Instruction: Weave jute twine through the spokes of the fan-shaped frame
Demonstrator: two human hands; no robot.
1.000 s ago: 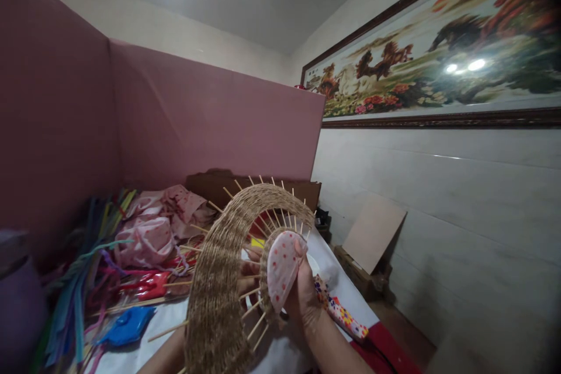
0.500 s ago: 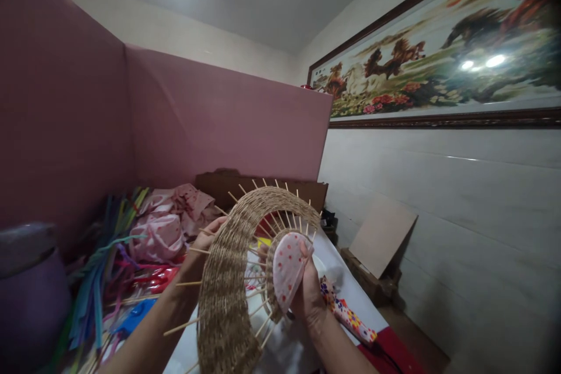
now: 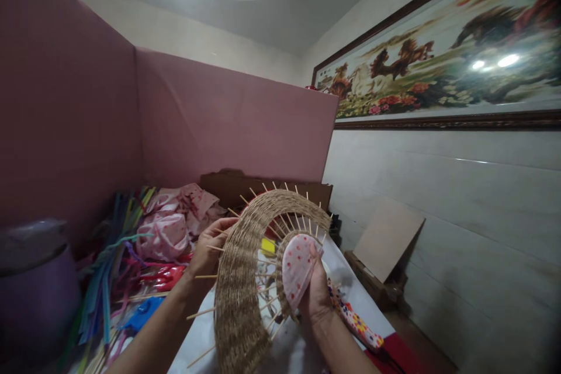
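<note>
A woven straw fan (image 3: 239, 280) with thin wooden sticks poking out along its outer edge is held up between my hands. Its inner part carries a half-round pink cloth patch (image 3: 297, 269) with red dots. My right hand (image 3: 319, 295) grips the fan at this patch, thumb on the cloth and the other fingers mostly hidden behind. At the upper left of the outer woven band, my left hand (image 3: 215, 245) has its fingers closed on the edge among the sticks; some fingertips go out of sight behind the weave. Bare sticks span the gap between the outer and inner woven bands.
Pink dotted cloth (image 3: 164, 234), coloured strips (image 3: 99, 286) and a blue item (image 3: 144, 311) lie at the left, near a purple bin (image 3: 39, 298). A flowered cloth piece (image 3: 357, 324) rests on the white table (image 3: 366, 292). A cardboard sheet (image 3: 390, 239) leans against the wall.
The whole view has shifted slightly, and the fan with both hands appears a little farther right. More of my left hand's back shows. Both hands keep their hold.
</note>
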